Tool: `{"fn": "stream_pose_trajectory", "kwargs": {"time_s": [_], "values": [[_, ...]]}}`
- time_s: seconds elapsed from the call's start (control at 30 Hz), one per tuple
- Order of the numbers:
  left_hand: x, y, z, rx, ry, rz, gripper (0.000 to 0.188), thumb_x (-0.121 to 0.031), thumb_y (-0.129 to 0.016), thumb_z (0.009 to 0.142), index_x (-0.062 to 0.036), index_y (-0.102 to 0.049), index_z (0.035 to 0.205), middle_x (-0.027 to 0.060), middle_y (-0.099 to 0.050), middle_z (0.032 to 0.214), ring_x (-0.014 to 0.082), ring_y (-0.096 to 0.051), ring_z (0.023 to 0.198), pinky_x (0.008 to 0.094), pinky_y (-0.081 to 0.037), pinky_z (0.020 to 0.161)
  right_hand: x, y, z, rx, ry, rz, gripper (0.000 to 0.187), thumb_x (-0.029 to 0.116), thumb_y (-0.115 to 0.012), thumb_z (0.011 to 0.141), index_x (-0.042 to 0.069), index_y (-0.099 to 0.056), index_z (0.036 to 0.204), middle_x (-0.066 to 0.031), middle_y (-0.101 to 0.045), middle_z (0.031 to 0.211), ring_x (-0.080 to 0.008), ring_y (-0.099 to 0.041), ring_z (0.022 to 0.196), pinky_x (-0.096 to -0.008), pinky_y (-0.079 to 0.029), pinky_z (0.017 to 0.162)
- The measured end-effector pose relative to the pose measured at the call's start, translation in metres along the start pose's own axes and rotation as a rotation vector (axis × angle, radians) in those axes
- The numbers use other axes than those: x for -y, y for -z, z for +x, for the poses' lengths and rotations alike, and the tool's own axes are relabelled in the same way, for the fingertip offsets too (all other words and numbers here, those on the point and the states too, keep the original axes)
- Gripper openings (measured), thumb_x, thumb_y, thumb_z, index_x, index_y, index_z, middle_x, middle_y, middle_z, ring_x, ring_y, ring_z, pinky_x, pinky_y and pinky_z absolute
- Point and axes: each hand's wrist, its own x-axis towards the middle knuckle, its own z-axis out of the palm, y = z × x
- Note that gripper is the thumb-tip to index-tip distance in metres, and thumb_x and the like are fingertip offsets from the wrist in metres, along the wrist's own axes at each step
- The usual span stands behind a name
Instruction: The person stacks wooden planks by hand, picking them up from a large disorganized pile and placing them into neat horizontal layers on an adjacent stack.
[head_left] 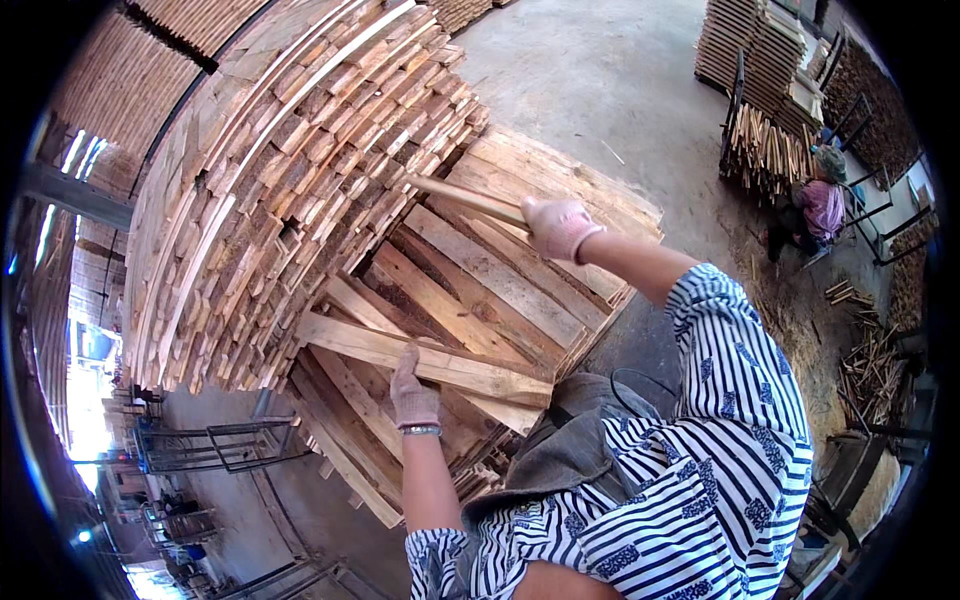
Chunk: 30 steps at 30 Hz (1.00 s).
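Both my hands wear pale work gloves. My right hand [562, 229] is closed round the near end of a narrow wooden strip [465, 197], whose far end reaches to the face of the tall board stack. Lower and to the left, my left hand [413, 393] grips the edge of a wider wooden board [470, 371]. That board slants across a low pile of planks [500, 255] in front of me, its left end against the tall stack. The fingers under the board are hidden.
A tall stack of boards [330, 170] with uneven ends rises at the left. Far right, another person [822, 210] sits beside a rack of wooden sticks [765, 150]. Scrap wood [872, 375] lies on the floor there. A metal frame [230, 445] stands at lower left.
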Motion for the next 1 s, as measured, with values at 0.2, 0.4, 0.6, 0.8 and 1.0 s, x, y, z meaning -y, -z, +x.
{"fn": "stream_pose_trajectory", "kwargs": {"time_s": [0.2, 0.4, 0.6, 0.8, 1.0], "values": [[0.053, 0.002, 0.038, -0.139, 0.092, 0.029, 0.045, -0.015, -0.072, 0.085, 0.0035, -0.062, 0.125, 0.0124, -0.065, 0.121, 0.0267, -0.063, 0.108, 0.0392, -0.051, 0.097, -0.035, -0.036, 0.018, -0.048, 0.007, 0.194, 0.046, 0.016, -0.059, 0.090, 0.006, -0.049, 0.133, -0.0223, -0.068, 0.112, -0.0352, -0.068, 0.106, -0.0431, -0.056, 0.088], [0.047, -0.006, 0.034, -0.155, 0.128, 0.028, 0.048, -0.018, -0.071, 0.087, 0.0044, -0.060, 0.127, 0.0142, -0.062, 0.126, 0.0298, -0.061, 0.114, 0.0432, -0.049, 0.101, -0.157, -0.009, 0.080, -0.109, 0.089, 0.639, 0.073, 0.045, -0.067, 0.086, 0.008, -0.048, 0.146, -0.0189, -0.066, 0.128, -0.0320, -0.063, 0.116, -0.0367, -0.049, 0.099], [0.058, 0.009, 0.040, -0.160, 0.135, 0.018, 0.052, -0.021, -0.072, 0.087, 0.0010, -0.059, 0.132, 0.0119, -0.062, 0.128, 0.0269, -0.060, 0.116, 0.0417, -0.047, 0.104, -0.206, -0.021, 0.156, 0.033, -0.169, 0.416, 0.068, 0.054, -0.051, 0.095, 0.009, -0.049, 0.145, -0.0216, -0.059, 0.137, -0.0357, -0.054, 0.129, -0.0403, -0.040, 0.109], [0.047, -0.002, 0.031, -0.239, 0.176, 0.037, 0.044, -0.017, -0.070, 0.088, -0.0002, -0.064, 0.128, 0.0127, -0.065, 0.128, 0.0280, -0.061, 0.115, 0.0415, -0.048, 0.103, -0.170, -0.019, 0.145, 0.078, -0.233, 0.313, 0.086, 0.062, -0.051, 0.095, 0.003, -0.028, 0.154, -0.0272, -0.048, 0.146, -0.0399, -0.044, 0.138, -0.0445, -0.037, 0.113], [0.060, 0.012, 0.044, -0.279, 0.146, -0.075, 0.036, -0.016, -0.070, 0.088, 0.0033, -0.065, 0.119, 0.0124, -0.068, 0.118, 0.0250, -0.064, 0.111, 0.0360, -0.051, 0.100, -0.179, -0.046, 0.149, -0.195, 0.096, 0.180, 0.098, 0.049, -0.073, 0.082, 0.002, -0.026, 0.155, -0.0271, -0.042, 0.150, -0.0387, -0.045, 0.137, -0.0433, -0.039, 0.112]]}}
